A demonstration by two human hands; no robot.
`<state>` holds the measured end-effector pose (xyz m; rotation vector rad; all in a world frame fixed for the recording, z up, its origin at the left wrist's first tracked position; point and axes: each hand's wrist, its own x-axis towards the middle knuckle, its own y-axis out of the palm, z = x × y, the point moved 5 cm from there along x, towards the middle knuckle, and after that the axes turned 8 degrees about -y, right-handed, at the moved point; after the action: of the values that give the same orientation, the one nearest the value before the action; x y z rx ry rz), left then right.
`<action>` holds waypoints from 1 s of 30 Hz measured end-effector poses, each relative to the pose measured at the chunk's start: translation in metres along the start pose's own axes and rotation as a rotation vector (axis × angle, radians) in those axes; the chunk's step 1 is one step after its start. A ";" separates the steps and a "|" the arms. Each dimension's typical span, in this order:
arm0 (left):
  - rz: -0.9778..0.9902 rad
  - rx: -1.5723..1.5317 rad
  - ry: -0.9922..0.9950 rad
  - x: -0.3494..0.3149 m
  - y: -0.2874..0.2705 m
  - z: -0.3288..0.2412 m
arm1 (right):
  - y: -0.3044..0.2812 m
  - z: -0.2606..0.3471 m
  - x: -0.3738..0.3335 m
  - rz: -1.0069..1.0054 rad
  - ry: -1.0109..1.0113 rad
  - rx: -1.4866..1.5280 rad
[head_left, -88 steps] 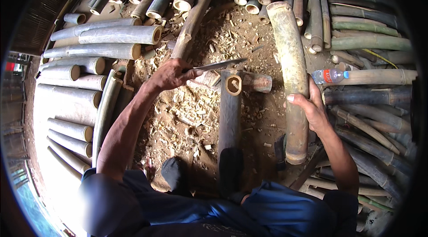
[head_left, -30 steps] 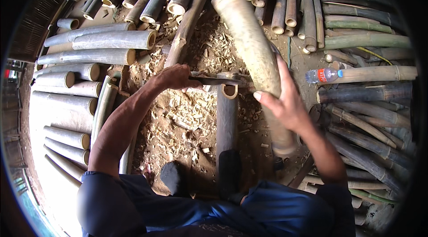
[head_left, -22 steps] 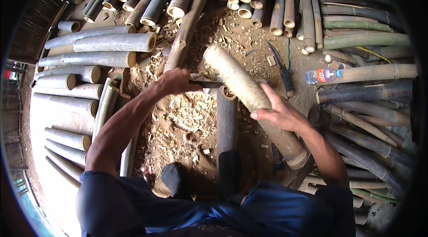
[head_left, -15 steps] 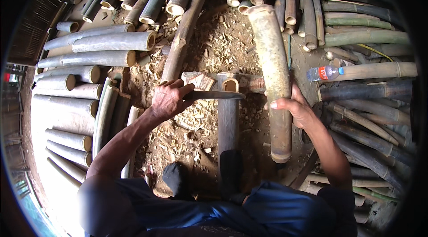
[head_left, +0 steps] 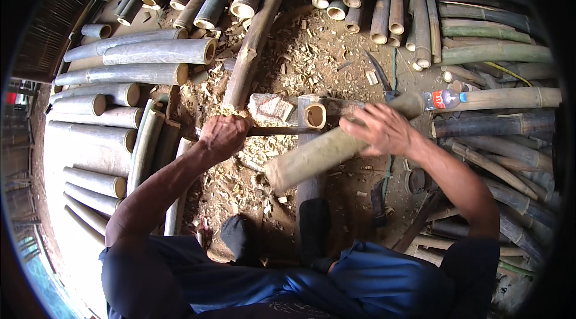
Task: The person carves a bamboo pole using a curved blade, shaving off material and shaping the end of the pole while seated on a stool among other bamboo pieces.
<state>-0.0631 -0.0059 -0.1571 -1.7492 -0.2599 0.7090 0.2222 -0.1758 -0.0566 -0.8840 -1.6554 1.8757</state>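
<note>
A machete's handle is closed in my left hand [head_left: 223,137], and its dark narrow blade [head_left: 276,131] points right, toward the hollow-ended bamboo post [head_left: 314,117] in the middle. My right hand [head_left: 385,129] grips a thick pale bamboo section [head_left: 312,160] from above, fingers wrapped over it. The section lies slantwise, its near end low at the left, its far end up toward the bottle, and it passes in front of the post. It is slightly blurred. Beside the post sits a chopped wood block [head_left: 270,107].
Wood chips [head_left: 300,58] litter the ground. Cut bamboo [head_left: 159,54] lies stacked at left, with more piles at the back and bamboo [head_left: 498,121] at right. A plastic bottle [head_left: 443,100] rests on the right pile. A curved dark blade [head_left: 378,71] lies near a teal cord.
The bamboo section has swung from nearly upright at the right to a slant across the middle. My right hand has shifted from its side to over its top. The machete stays in my left hand.
</note>
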 end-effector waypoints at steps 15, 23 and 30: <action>-0.087 -0.025 -0.045 -0.004 0.009 0.002 | -0.006 0.017 0.023 0.062 -0.119 -0.034; -0.088 -0.053 -0.061 0.002 0.016 0.002 | 0.009 0.021 0.022 0.042 -0.142 -0.103; 0.032 -0.058 -0.038 0.023 0.033 0.027 | 0.008 0.002 0.035 0.167 0.116 -0.137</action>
<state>-0.0669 0.0172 -0.1989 -1.8001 -0.2814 0.7646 0.1971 -0.1530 -0.0695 -1.1980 -1.6999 1.7956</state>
